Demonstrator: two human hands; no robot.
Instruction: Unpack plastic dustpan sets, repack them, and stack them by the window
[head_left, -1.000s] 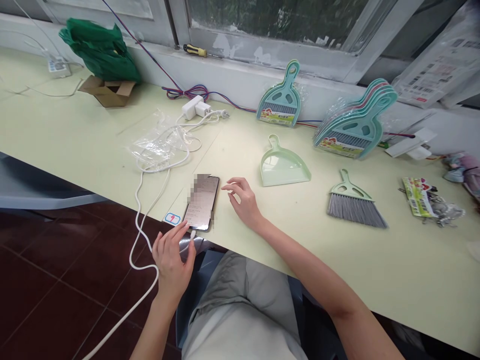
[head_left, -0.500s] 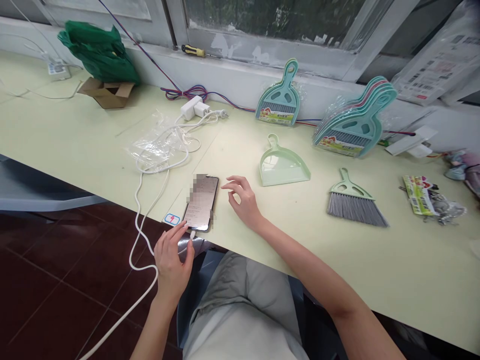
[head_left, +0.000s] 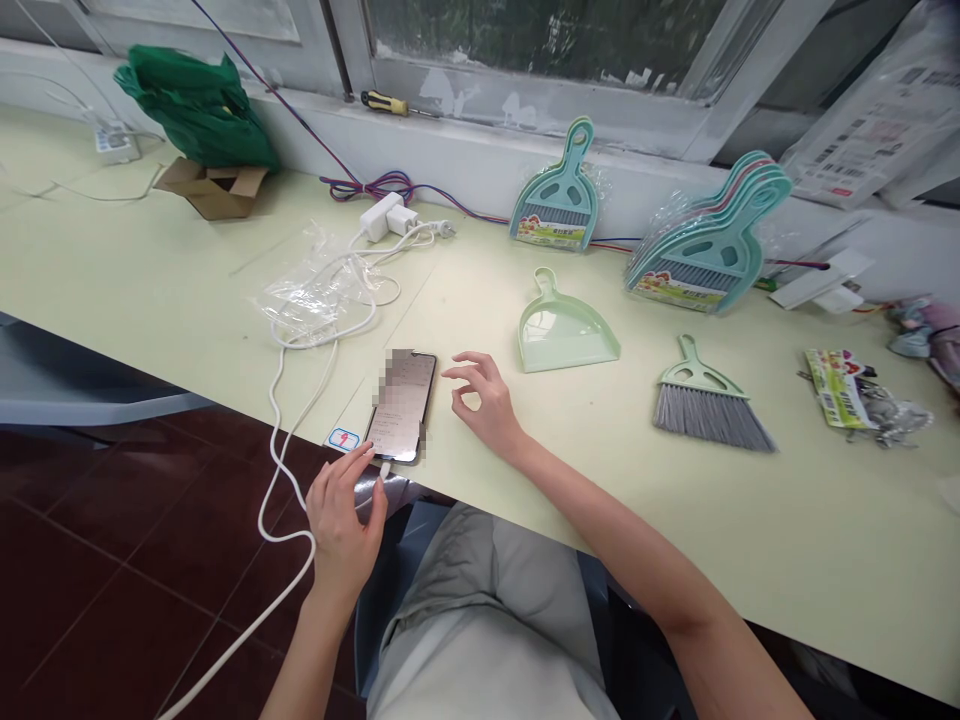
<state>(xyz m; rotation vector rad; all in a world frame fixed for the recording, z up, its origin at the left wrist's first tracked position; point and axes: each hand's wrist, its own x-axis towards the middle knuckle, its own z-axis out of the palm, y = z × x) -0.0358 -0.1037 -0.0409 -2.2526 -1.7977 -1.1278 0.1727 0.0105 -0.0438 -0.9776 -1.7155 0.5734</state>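
While the phone lies as before near the table's edge, the right hand beside it – loosely bent, fingers apart – has its thumb slightly more curled than a second ago; the left hand, loosely spread, stays by its lower corner. Dustpan and brush lie on the pale tabletop – window behind, dark tiled floor below

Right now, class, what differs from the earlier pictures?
Nothing visibly moved, was grasped or released; the view shifted slightly. The left hand and right hand stay by the rectangular black-edged phone; the pale green plastic dustpan and grey-bristled green brush lie unmoved.
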